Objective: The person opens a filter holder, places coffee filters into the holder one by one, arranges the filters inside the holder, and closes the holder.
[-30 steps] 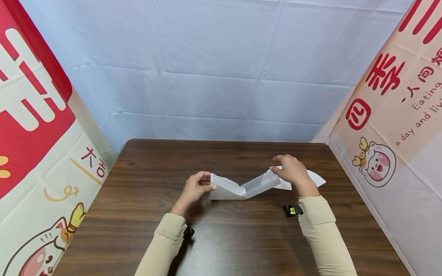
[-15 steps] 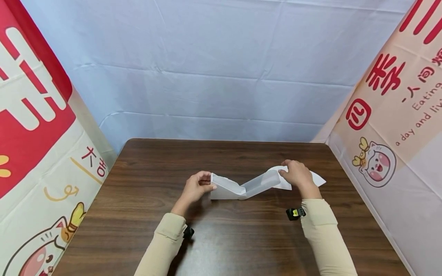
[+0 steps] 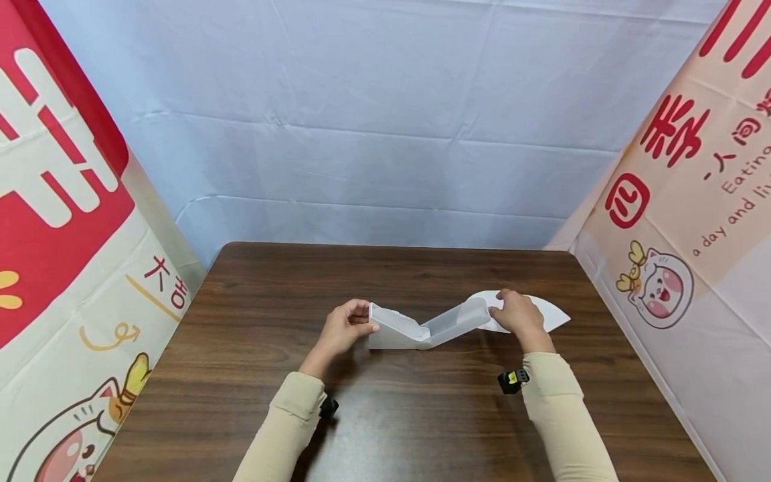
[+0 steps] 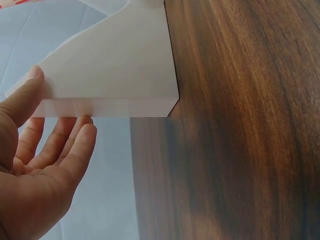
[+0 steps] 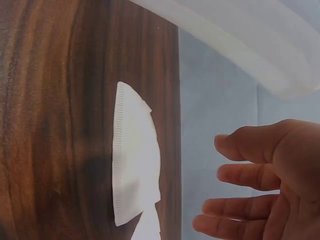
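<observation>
On the bench [image 3: 259, 288], the white box [image 3: 391, 333] lies with its lid [image 3: 453, 323] swung open, my left side holding it.

The lid slopes up from the box's right end, its tip raised. White papers [image 3: 549, 312], finely crimped along one edge, lie to the box's right, partly behind that tip. My left grip [image 3: 342, 331] pinches the box's left end, thumb on the near face, fingers behind; my right grip [image 3: 521, 314], to the box's right just beside the lid's tip, is loosely spread and empty. I judge a light, even pinch best here: the thin walls look apt to flex, and the box should sit flat without sliding. My right fingers do well to be relaxed, so they neither knock the lid nor crease the papers.
</observation>
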Motion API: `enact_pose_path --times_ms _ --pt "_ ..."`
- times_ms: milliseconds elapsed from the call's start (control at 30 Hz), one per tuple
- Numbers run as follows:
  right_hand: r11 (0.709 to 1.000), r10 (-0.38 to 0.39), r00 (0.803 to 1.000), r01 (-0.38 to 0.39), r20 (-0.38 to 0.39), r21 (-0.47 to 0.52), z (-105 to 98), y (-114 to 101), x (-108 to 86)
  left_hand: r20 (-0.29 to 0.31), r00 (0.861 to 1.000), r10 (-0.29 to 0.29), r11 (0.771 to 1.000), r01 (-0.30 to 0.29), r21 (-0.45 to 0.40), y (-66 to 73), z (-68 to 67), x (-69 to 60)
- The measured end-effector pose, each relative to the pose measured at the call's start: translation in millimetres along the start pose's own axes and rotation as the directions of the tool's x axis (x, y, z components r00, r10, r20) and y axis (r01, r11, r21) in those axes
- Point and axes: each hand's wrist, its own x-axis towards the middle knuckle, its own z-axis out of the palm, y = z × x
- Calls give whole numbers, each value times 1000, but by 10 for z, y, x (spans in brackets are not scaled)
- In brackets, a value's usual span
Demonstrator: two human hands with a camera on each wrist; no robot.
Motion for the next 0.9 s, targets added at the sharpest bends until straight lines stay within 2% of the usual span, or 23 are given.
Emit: enact_pose_path --times_ms 233,333,433,600,700,900 --pt "998 67 998 -67 -1 1 99 40 52 12 1000 20 1000 -20 -6 344 -51 -127" --pt "996 90 996 -90 25 5 139 65 75 16 1000 8 1000 -8 11 394 -60 -140" --pt "996 94 995 -94 41 7 188 94 104 16 1000 5 1000 -5 7 269 -41 -97" --pt "999 41 998 -40 44 -23 264 161 158 7 1000 4 1000 -4 -5 33 -8 -12" --pt "999 12 998 -9 56 -44 300 215 187 7 1000 7 1000 -7 8 -4 -9 5" --pt "999 12 998 -9 66 -51 359 277 235 6 1000 4 1000 -4 19 -18 -15 9"
